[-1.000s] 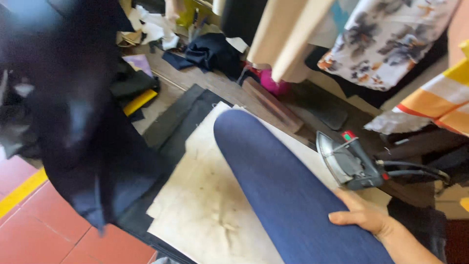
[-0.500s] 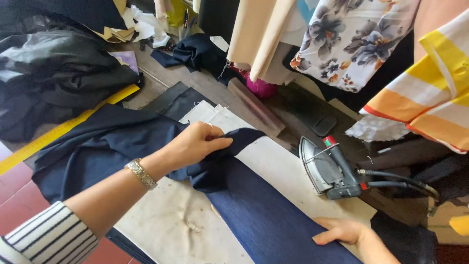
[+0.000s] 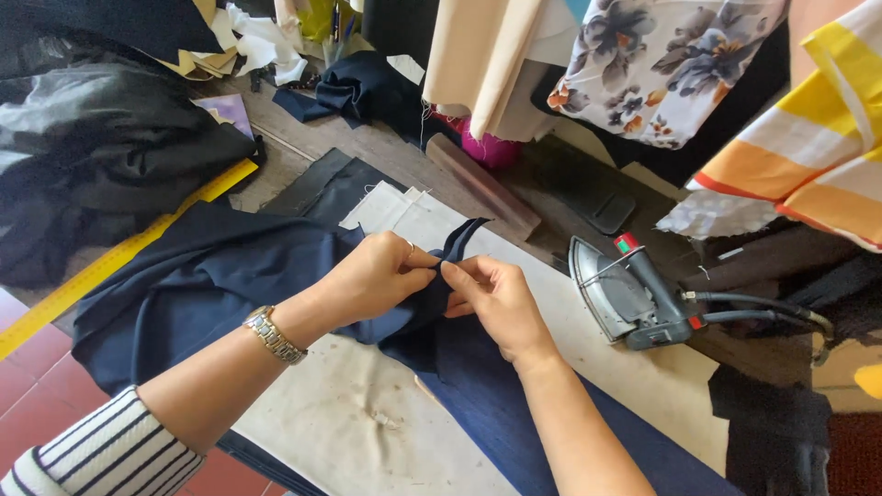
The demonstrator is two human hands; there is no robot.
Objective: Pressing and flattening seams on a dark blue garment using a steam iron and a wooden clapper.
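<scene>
A dark navy cloth (image 3: 211, 285) lies spread over a stained off-white pressing pad (image 3: 340, 432) on the table. My left hand (image 3: 377, 276), with a metal wristwatch and a striped sleeve, pinches a fold of that cloth near the middle. My right hand (image 3: 491, 298) meets it from the right and grips the same fold, fingertips touching. A narrow strip of the cloth sticks up just above both hands.
A grey electric iron (image 3: 620, 294) with a black cord rests on its side at the right. A yellow ruler (image 3: 110, 262) lies at the left edge. Black fabric (image 3: 101, 156) is heaped at far left. Floral and striped garments (image 3: 680, 64) hang at the top right.
My right hand has moved up from the lower right to meet my left hand at the fold. The navy cloth has been gathered between the two hands.
</scene>
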